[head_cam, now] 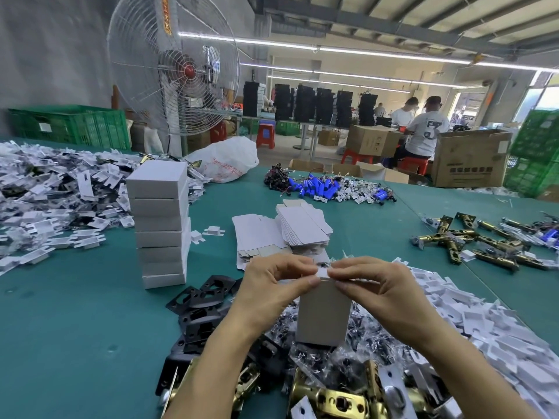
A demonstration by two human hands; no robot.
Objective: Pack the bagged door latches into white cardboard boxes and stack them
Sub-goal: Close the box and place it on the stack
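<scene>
We are pinching the top flap of a white cardboard box (323, 316). The curled fingers (302, 267) and thumb of our left hand (272, 285) are gripping it from one side and those of our right hand (375, 285) from the other, so the fingertips are almost meeting over the flap. The box is standing upright directly under our fingers, with its lower end resting on a heap of clear bags (378, 340). We are judging this as the closing of one box. Its walls are hiding the inside, so we cannot tell whether a latch is already in it.

Below our wrists, nearer to us, brass latches (335, 400) are lying loose beside black plates (199, 303), which suggests plenty is waiting to be packed. Just beyond our fingers, flat box blanks (302, 228) are lying in a thick pile, not yet folded.

Beyond and to the left of our left fingers, a stack of closed boxes (160, 225) is standing several high on the green table (75, 313), so a fair part of the stacking is done. Well off to the right of our right fingers, more latches (453, 240) are lying scattered. We are reckoning the job is well under way but far from finished: this box needs shutting and placing on the stack, and many more are to follow.
</scene>
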